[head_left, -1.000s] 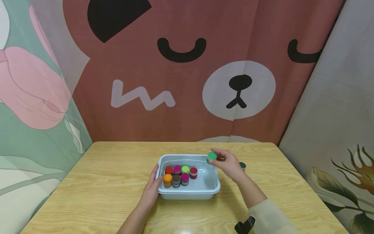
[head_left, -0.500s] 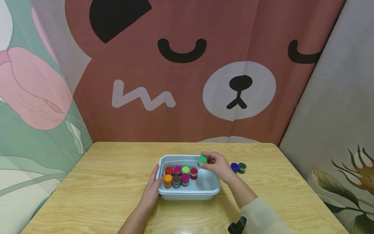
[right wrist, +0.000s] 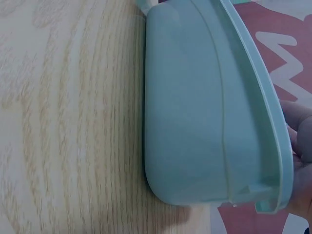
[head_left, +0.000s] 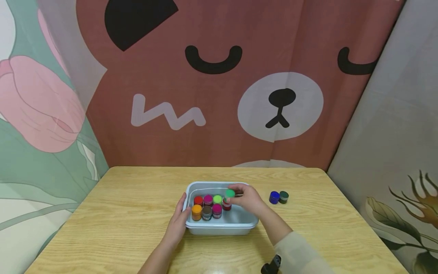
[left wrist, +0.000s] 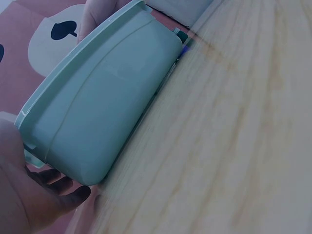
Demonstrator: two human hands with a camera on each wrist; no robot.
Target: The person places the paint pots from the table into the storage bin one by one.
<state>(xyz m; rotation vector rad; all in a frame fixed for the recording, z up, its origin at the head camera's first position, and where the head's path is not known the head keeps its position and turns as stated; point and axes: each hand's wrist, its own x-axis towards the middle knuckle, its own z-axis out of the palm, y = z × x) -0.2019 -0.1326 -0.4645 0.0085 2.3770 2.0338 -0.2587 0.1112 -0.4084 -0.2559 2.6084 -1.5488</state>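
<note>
A pale blue plastic bin stands on the table with several small paint jars inside, grouped on its left side. Among them are an orange jar, a brown one and a light green one. My left hand holds the bin by its left end; in the left wrist view its fingers lie around the end wall. Between thumb and fingers, my right hand pinches a green-lidded paint jar over the bin, partly in front of the dark red jar. The bin's wall hides the jars from both wrist views.
To the right of the bin, a blue paint jar and a dark green one stand side by side on the wooden table. A curtain with a bear print hangs behind the table.
My right hand has carried the green jar leftward from the bin's right rim to above the dark red jar. The blue jar has come into sight. My left hand stays put.
</note>
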